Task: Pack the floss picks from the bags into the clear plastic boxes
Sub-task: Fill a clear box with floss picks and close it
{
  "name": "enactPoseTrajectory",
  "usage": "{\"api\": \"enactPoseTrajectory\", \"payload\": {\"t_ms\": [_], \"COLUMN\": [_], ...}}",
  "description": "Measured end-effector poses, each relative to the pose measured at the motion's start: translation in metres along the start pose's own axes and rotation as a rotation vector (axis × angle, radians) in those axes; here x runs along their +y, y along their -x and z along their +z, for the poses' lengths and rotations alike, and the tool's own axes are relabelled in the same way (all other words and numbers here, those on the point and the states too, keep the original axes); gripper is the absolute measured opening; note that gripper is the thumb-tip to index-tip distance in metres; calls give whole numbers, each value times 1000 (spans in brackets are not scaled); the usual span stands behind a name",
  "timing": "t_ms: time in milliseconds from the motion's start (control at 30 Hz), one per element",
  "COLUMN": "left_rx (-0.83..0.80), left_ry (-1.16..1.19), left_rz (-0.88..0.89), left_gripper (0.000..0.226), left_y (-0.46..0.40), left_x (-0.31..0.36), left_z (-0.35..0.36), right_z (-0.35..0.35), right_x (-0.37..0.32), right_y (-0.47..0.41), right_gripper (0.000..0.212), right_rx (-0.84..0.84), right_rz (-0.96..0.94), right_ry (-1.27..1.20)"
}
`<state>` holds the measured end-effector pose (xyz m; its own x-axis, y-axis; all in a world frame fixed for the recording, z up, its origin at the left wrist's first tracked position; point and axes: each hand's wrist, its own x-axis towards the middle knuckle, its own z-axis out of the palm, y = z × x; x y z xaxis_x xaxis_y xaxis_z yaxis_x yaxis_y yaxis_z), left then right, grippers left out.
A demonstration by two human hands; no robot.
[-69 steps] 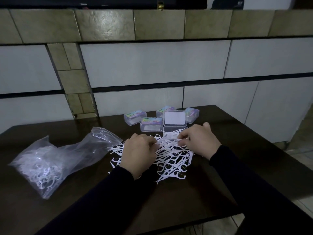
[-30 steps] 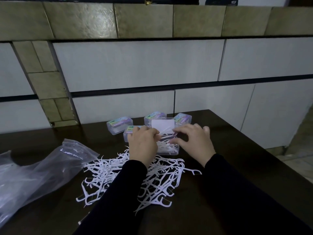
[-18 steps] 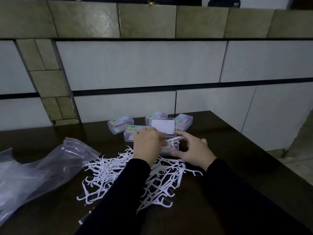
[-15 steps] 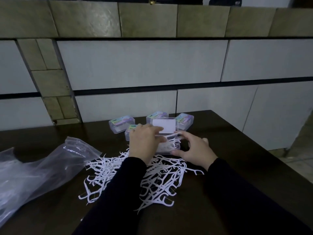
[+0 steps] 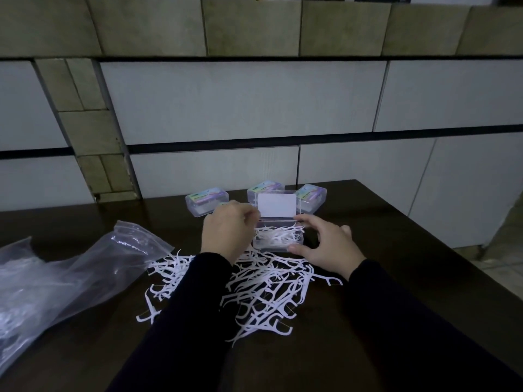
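A clear plastic box [image 5: 278, 240] stands open on the dark table, its lid [image 5: 276, 205] raised, with several white floss picks inside. My right hand [image 5: 325, 246] holds the box's right end between thumb and fingers. My left hand [image 5: 229, 230] sits at the box's left end with fingers curled; whether it holds anything is hidden. A heap of loose white floss picks [image 5: 254, 284] lies in front of the box. A clear plastic bag [image 5: 70, 273] with more picks lies at the left.
Three closed boxes with coloured labels [image 5: 206, 200] [image 5: 264, 188] [image 5: 311, 196] stand behind the open one, and a fourth is mostly hidden by my left hand. A tiled wall rises behind the table [image 5: 396, 250], whose right edge drops to the floor.
Both hands left the pile and moved to the open box. Picks now lie in the box. My right hand has taken hold of the box's right end.
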<state>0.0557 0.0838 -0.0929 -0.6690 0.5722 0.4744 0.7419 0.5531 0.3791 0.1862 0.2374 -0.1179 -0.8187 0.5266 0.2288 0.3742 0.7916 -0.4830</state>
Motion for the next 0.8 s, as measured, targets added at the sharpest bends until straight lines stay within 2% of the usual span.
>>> {"api": "enactPoseTrajectory", "payload": {"t_ms": [67,167,267,400,533,567,667,700,800], "left_rx": [-88,-211,-187,-87,-187,-167,39,42,-136], "left_ry": [-14,-9,-4,24,-3,-31,-58,-36,-50], "left_rz": [-92,-140,-146,-94,-43,-37,101,196,426], "left_gripper": [24,20,18,31,24,26,30,31,29], "left_y": [0,2,4,5,8,8,10,11,16], "left_x": [-6,-6,-3,-1,9,11,16,22,42], "left_z": [-5,-3,1,-4,0,2,7,9,16], "right_z": [1,0,0,0,1,1,0,0,0], "right_x": [0,0,-1,-1,0,0,-1,-1,1], "right_y": [0,0,1,1,0,0,1,1,1], "right_gripper": [68,68,67,67,67,66,65,64,58], "right_rx": [2,-4,-8,-5,2,2,-8,-10,-9], "right_rz": [-3,-2,-4,-16,-17,-18,-25,-32,-42], "right_ry": [4,13,35,32,38,41,32,29,18]}}
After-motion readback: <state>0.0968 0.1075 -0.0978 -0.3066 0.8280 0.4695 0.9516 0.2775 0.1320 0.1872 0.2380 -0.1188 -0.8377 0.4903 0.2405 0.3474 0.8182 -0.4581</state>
